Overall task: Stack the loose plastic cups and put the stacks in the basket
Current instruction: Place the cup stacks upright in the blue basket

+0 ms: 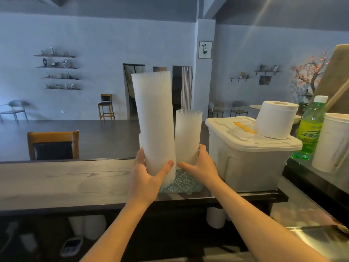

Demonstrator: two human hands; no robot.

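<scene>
Head view: two stacks of ribbed, translucent plastic cups stand side by side at the middle of the counter. The tall stack (154, 118) leans slightly left and is gripped low down by the left hand (146, 173), thumb across its front and fingers curled round the far side. The short stack (188, 136) stands upright just to its right, touching it near the base, and the right hand (201, 164) holds it with fingers wrapped behind and thumb pointing toward the left thumb. How many cups each stack contains cannot be counted; the ribs blur together.

Below both stacks sits one pale green basket (182, 183) with a lace-like cut pattern; the stacks' bottoms are at or inside its rim, though the hands hide the exact contact.

The basket rests on a dark wooden counter (56, 178). Close on the right stands one white lidded storage box (249, 154), crowding the right hand, with one roll of toilet paper (274, 120) on its lid. Behind it are one green drink bottle (310, 127) and one white paper cup (331, 142).
</scene>
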